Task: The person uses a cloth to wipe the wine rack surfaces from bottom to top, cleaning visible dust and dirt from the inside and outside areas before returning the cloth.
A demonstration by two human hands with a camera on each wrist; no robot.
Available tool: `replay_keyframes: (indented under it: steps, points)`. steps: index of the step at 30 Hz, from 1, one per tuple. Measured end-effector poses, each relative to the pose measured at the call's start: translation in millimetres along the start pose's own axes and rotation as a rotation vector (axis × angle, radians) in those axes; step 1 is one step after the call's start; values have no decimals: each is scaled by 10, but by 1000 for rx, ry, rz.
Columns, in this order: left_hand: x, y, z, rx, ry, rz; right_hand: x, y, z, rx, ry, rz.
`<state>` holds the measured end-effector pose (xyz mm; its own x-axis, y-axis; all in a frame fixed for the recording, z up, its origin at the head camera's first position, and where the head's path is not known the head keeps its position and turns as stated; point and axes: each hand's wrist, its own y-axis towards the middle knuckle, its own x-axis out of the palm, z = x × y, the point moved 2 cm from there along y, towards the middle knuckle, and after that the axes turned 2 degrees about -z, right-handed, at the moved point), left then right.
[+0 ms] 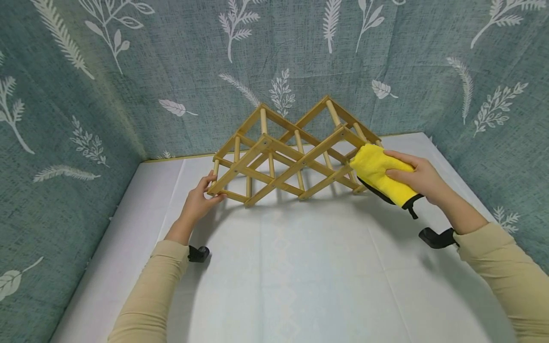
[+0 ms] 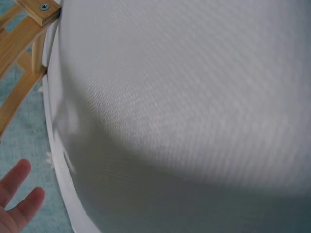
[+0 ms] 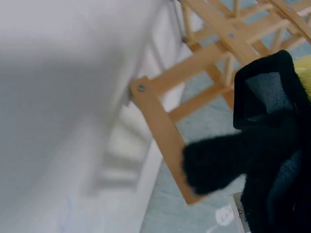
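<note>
A folding wooden wine rack (image 1: 302,162), made of crossed slats and round dowels, stands spread open on the white table. My left hand (image 1: 199,195) holds its left end, thumb at the front and fingers behind; in the left wrist view only two fingertips (image 2: 24,194) show. At the rack's right end my right hand (image 1: 418,176) grips a bunched yellow towel (image 1: 377,171) with black edging and a loop. The towel lies against the slats there and hides part of them. In the right wrist view the towel's dark trim (image 3: 267,141) covers the hand.
The white tabletop (image 1: 300,271) stretches out in front of the rack. Green-grey fabric with white leaf prints (image 1: 193,62) hangs behind and on both sides. A black wrist mount (image 1: 436,238) juts from the right cuff, and another (image 1: 199,254) from the left.
</note>
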<state>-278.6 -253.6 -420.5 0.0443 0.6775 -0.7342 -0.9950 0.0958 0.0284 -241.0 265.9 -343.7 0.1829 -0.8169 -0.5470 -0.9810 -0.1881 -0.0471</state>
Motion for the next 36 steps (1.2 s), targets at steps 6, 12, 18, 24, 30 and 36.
replay_keyframes:
  steps: [6,12,18,24,30,36]
  points:
    - [-17,-24,0,1,-15,3,-11,-94,-28,-9,39,14]
    - [-23,-29,-7,7,-15,7,469,-11,-101,-76,-8,-157]
    - [-12,-14,-7,12,-19,-1,1072,247,-80,-122,-83,-302]
    - [8,9,0,14,-12,0,1382,432,-65,-145,-175,-373]
    - [16,17,8,6,-7,0,1297,453,4,-131,-183,-314]
    - [-5,-2,7,-13,-1,1,992,387,31,-85,-152,-242]
